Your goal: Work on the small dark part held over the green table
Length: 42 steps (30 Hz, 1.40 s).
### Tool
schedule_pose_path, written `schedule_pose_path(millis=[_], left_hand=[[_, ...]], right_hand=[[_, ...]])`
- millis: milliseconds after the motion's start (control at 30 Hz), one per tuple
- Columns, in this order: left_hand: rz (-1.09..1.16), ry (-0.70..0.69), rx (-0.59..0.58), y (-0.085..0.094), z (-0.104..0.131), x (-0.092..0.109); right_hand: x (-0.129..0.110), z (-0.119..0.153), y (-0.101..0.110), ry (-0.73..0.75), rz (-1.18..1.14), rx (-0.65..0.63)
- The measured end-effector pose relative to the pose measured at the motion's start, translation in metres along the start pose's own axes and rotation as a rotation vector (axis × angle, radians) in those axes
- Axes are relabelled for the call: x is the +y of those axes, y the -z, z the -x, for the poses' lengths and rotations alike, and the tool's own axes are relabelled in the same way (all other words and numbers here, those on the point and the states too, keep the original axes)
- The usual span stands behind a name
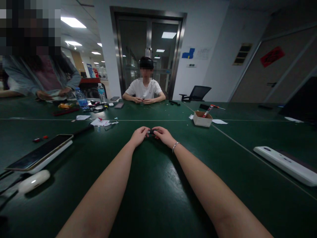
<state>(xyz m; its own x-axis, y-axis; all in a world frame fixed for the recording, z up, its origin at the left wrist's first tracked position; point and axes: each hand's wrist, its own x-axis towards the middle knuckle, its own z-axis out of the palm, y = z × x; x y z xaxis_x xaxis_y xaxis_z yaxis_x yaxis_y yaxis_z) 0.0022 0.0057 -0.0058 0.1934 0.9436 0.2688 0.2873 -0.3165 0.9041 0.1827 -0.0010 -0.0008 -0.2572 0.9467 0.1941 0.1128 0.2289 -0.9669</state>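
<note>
Both my arms reach out over the green table [151, 185]. Between my fingertips is a small dark object [152, 131] with a paler, metallic-looking end on the left; it is too small to name. My left hand [139, 136] pinches the pale end. The black end is gripped by my right hand [163, 135], which has a silver bracelet [175, 146] at its wrist. Fingers cover part of the object, held low over the tabletop.
A phone [41, 150] on a white slab, a white mouse-like device [34, 181] and white paper [101, 122] lie left. Right are a small open box [202, 119] and a white device [284, 165]. Bottles [82, 99] stand farther back. Two people work across the table.
</note>
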Motion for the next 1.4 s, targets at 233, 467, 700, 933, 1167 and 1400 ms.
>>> schedule_pose_path(millis=[233,467,700,933,1167,1400], left_hand=[[0.010,0.003,-0.001,0.000,0.001,0.000],[-0.015,-0.046,0.052,0.002,0.005,0.005],[0.105,-0.042,0.025,0.006,0.006,0.010],[0.031,0.070,0.015,0.001,0.003,0.004],[0.104,0.017,-0.030,0.000,0.002,0.000],[0.106,0.007,-0.053,0.001,0.005,0.007]], right_hand=[[0.004,-0.002,0.001,0.017,-0.009,-0.008],[0.008,-0.005,0.002,0.009,-0.010,-0.008],[0.006,-0.004,0.002,0.007,-0.031,-0.004],[0.004,-0.003,0.001,0.014,-0.033,0.004],[0.006,-0.003,0.001,0.018,-0.026,-0.007],[0.007,-0.004,0.001,0.015,-0.033,-0.009]])
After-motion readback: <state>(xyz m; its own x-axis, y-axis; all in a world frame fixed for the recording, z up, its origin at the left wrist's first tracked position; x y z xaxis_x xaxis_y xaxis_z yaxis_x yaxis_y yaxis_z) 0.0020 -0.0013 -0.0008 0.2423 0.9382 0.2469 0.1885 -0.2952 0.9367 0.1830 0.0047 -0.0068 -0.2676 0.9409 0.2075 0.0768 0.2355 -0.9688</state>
